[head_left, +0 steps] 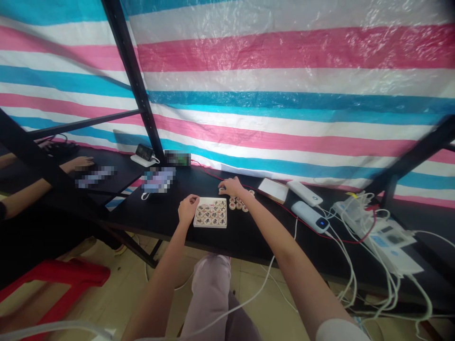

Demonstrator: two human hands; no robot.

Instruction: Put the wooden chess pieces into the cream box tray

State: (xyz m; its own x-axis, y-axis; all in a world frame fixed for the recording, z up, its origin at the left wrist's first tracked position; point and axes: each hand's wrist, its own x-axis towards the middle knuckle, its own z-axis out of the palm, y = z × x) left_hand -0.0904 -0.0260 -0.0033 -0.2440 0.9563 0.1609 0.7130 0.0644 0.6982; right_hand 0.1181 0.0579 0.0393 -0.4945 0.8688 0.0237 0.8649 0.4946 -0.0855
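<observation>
A shallow white box point(210, 226) lies on the black table, with rows of round wooden Chinese chess pieces point(213, 214) in it. Part of its far row, toward the left, has no pieces. My left hand point(188, 208) is closed at the box's far left corner, thumb and fingers together; what they pinch, if anything, is hidden. Beyond the box's far right corner, my right hand point(232, 185) reaches down with its fingers on a Chinese chess piece point(222, 190). Several loose pieces point(239, 202) lie right of the box, partly covered by my right forearm.
Right of my arm are a white box point(273, 190), two power banks point(308, 216) and a tangle of white cables point(350, 251). A red cable point(284, 208) crosses the table. At left, a phone on a stand point(144, 152) and another person's hand point(78, 163) beyond the black frame post point(137, 85).
</observation>
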